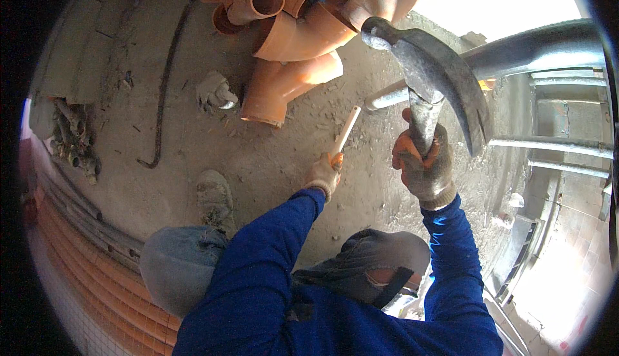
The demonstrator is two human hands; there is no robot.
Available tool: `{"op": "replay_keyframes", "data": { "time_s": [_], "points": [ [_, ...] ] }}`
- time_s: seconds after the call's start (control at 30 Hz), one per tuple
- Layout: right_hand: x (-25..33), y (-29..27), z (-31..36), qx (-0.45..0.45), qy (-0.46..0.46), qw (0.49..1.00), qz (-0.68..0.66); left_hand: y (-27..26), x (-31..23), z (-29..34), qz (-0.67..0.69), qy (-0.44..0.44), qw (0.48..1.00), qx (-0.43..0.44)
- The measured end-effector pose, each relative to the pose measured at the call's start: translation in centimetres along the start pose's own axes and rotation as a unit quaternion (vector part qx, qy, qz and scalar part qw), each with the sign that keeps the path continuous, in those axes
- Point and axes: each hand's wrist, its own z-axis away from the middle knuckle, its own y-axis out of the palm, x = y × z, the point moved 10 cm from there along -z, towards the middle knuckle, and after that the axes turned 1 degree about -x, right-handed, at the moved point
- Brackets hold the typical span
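Note:
My right hand (pixel 427 170), in a work glove with orange-coated fingers, is wrapped round the handle of a claw hammer (pixel 440 66). The hammer is raised close to the camera, its dark steel claw curving down to the right. Lower and to the left, my left hand (pixel 324 174), gloved the same way, grips a pale, straight stick (pixel 349 125). That stick slants up and away over the dusty floor; its lower end is hidden in my fist. The hammer and the stick are apart.
Orange pipe fittings (pixel 302 34) are heaped ahead. A bent dark rod (pixel 169 79) and a crumpled whitish lump (pixel 216 92) lie at the left. Long orange pipes (pixel 109 266) run along the lower left. At the right are a large grey pipe (pixel 538 48) and metal rungs (pixel 561 144).

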Motion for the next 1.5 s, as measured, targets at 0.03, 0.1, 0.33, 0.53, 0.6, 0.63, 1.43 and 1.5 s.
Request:
{"op": "replay_keyframes", "data": {
  "time_s": [0.03,0.1,0.33,0.53,0.6,0.63,1.43,1.5],
  "points": [
    [-1.1,-0.3,0.2,-0.012,0.012,1.0,-0.015,-0.3,-0.5,0.5,-0.016,0.001,1.0,-0.002],
    [-4.3,-0.8,0.5,-0.016,0.04,0.997,0.062,-0.9,-1.5,1.4,-0.049,0.004,0.999,-0.006],
    [-16.5,-1.7,0.6,0.073,0.238,0.9,0.358,-1.7,-5.1,2.1,-0.111,0.073,0.99,-0.041],
    [-9.6,-1.8,0.5,0.0,0.074,0.971,0.226,-0.8,-3.3,2.1,-0.101,0.005,0.995,0.0],
    [-8.8,-1.7,0.5,-0.005,0.043,0.973,0.227,-0.1,-2.2,1.5,-0.1,0.005,0.995,0.009],
    [-8.7,-1.7,0.1,-0.01,0.018,0.978,0.209,0.0,-1.9,1.1,-0.09,0.023,0.996,-0.009],
    [-14.5,-0.9,-1.1,0.087,0.199,0.892,0.396,-1.2,-4.4,1.4,-0.19,0.018,0.981,0.022],
    [-10.6,-1.0,-0.8,0.023,0.152,0.947,0.282,-1.7,-5.0,1.8,-0.182,0.03,0.983,0.001]
  ]
}}
